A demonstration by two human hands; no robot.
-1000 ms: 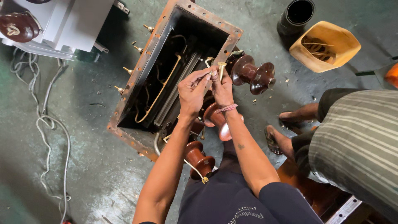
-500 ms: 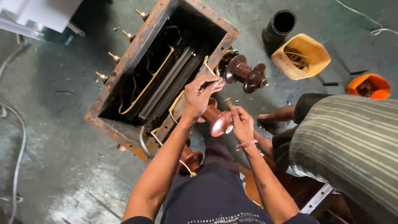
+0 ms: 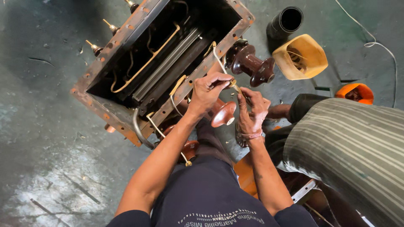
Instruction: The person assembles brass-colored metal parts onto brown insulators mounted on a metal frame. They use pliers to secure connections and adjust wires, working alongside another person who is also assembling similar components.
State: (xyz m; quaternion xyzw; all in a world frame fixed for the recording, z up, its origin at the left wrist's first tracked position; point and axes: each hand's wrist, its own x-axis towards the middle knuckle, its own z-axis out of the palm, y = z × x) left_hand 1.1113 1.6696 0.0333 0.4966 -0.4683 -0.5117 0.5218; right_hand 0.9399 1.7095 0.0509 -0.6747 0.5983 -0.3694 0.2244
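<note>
The right hand (image 3: 252,110) now sits up beside the left hand (image 3: 208,90) at the lead (image 3: 234,85) again, after dropping lower half a second ago.

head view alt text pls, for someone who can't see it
Seen from above, a person's left hand and right hand work a thin lead wire above a brown ceramic bushing on a rusty open transformer tank. A second person in a striped shirt crouches alongside.

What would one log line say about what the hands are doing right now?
left hand: pinching thin lead | right hand: fingers on lead | brown insulator: below hands | open metal tank: beside
</note>
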